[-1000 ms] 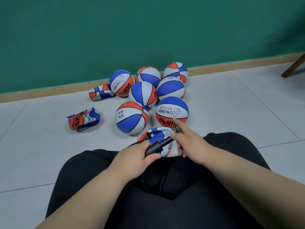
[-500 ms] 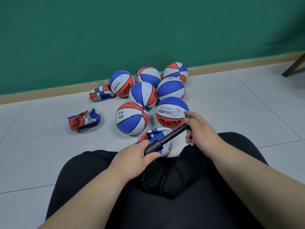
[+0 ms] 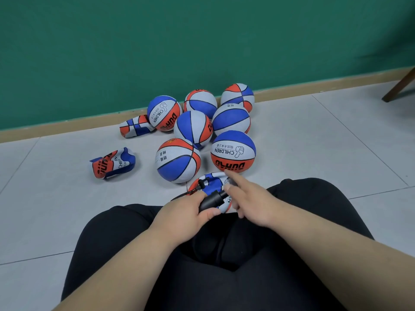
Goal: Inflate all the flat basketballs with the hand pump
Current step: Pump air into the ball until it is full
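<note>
– Between the knees, on the pale tiled floor (image 3: 292,142), what lies there?
– A limp blue, white and orange rubber basketball (image 3: 213,182), at the front of the lap and just beside the nearest of the round inflated basketballs (image 3: 233,151). A thin black hose (image 3: 199,184) runs onto it from the black plastic hand pump (image 3: 211,200).
– And the hands?
– The left hand (image 3: 186,217) is wrapped round the pump's barrel. The right hand (image 3: 251,203) is curled over the handle end, forefinger stretched out; the handle itself is hidden under it.
– How will that ball handle?
– Light and floppy, I'd judge. The skin folds and would slide on tile. The needle joint looks like the weak spot, so hold the barrel, not the hose, and steady the ball against the legs.
– Room to move?
– Little ahead. The round ones crowd back to the wooden skirting (image 3: 67,127) under the green wall (image 3: 202,41) and would roll at a nudge. Open tile lies to either side. A crumpled flat basketball (image 3: 113,162) waits on the left and a second flat basketball (image 3: 134,129) lies by the skirting. A dark chair leg (image 3: 399,86) stands well off to the right.
</note>
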